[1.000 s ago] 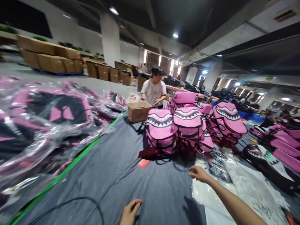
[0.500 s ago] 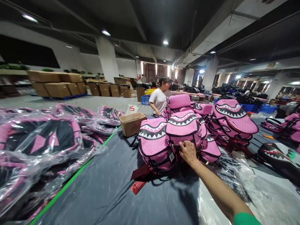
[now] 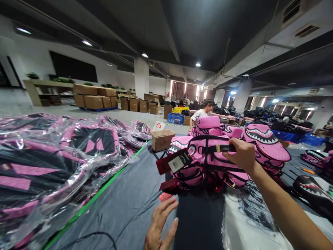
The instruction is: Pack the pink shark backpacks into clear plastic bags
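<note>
My right hand [image 3: 240,154] is closed round the black strap of a pink backpack [image 3: 197,149], which hangs side-on above the table. A dark red hang tag with a white label [image 3: 179,161] dangles from its left end. My left hand [image 3: 161,224] is low in the middle with fingers apart, touching no bag. Behind the held backpack are other pink backpacks with shark-teeth prints, such as one at the right [image 3: 262,137], and a small pink case [image 3: 208,122] on top. A red packet [image 3: 165,197] lies on the table just beyond my left fingers.
Pink-and-black bags in clear plastic [image 3: 91,140] are heaped at left beyond a green edge strip [image 3: 104,187]. An open cardboard box [image 3: 163,140] stands behind the table's left part. Clear plastic bags [image 3: 241,215] lie at right. A person in white [image 3: 200,114] is behind the pile.
My right hand has lifted a backpack off the front of the pile and turned it side-on. My left hand has come into view at the bottom. The camera view has turned left.
</note>
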Action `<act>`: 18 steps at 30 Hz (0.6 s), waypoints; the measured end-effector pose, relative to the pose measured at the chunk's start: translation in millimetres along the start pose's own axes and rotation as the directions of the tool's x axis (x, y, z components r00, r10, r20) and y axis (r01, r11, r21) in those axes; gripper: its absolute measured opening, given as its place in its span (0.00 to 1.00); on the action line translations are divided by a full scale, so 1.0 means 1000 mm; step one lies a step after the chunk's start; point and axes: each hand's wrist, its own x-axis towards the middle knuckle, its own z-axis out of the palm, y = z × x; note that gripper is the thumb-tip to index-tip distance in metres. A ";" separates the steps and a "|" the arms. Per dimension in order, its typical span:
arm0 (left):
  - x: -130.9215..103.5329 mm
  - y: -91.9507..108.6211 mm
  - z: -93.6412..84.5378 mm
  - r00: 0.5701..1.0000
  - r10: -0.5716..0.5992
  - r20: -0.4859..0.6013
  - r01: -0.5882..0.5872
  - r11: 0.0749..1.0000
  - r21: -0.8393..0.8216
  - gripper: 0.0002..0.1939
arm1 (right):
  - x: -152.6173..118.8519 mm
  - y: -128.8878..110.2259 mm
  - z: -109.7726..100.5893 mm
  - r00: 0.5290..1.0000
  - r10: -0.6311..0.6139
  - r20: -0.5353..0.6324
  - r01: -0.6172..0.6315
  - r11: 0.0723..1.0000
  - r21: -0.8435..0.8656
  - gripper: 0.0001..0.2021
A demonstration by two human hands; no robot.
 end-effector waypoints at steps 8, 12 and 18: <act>-0.006 0.075 -0.014 0.957 0.288 0.042 -0.290 0.927 0.237 0.31 | -0.066 -0.118 -0.082 0.965 -0.036 0.261 -0.087 0.892 0.444 0.11; -0.021 0.080 -0.035 0.948 0.294 0.125 -0.319 0.885 0.338 0.24 | -0.079 -0.142 -0.082 0.880 -0.079 0.469 -0.263 0.740 0.619 0.12; 0.003 0.100 -0.069 0.828 0.467 0.311 -0.559 0.721 0.410 0.20 | -0.041 -0.164 -0.102 0.723 -0.542 0.427 -0.003 0.616 0.787 0.28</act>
